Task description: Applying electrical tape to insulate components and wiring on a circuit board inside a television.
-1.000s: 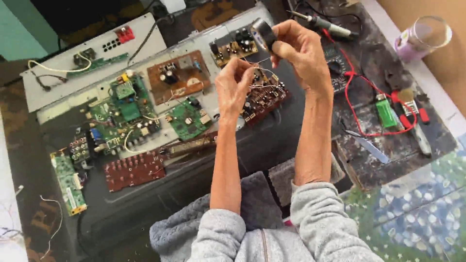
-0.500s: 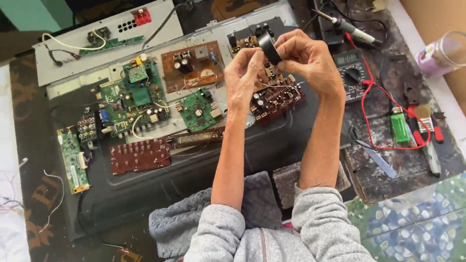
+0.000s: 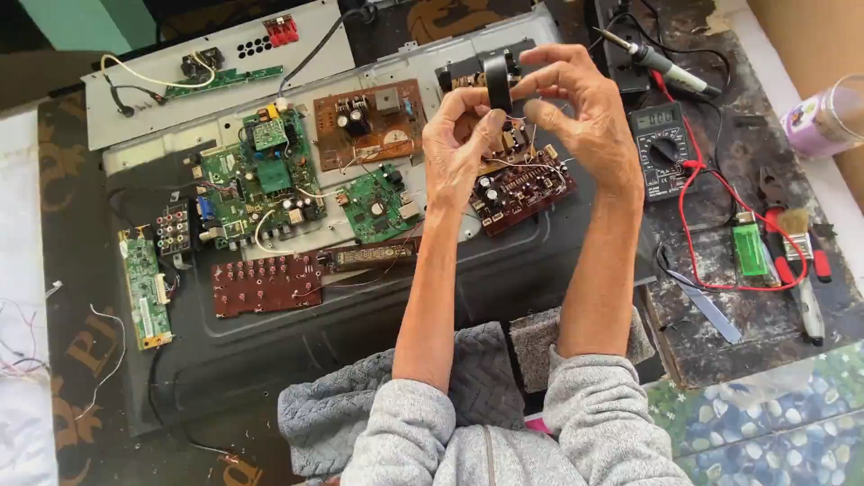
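Observation:
Both my hands are raised over an opened flat screen back panel (image 3: 297,342) covered with circuit boards. My right hand (image 3: 576,108) pinches a black roll of tape (image 3: 497,83) between thumb and fingers. My left hand (image 3: 461,144) is just below and left of it, fingertips closed on something small at the roll, too fine to make out. Under the hands lies a dark red circuit board (image 3: 522,189) with thin wires. A green main board (image 3: 256,180) and a brown board (image 3: 369,121) lie to the left.
A multimeter (image 3: 660,144) with red lead wire sits right of the hands, a soldering iron (image 3: 661,63) behind it. A green lighter (image 3: 749,249), brush and pliers (image 3: 796,234) lie at the right. A long red button board (image 3: 265,283) and a narrow green board (image 3: 144,288) lie at the left.
The view has shifted so the boards sit lower and more central. Both hands stay together on the tape roll, with the left fingers now closer under it.

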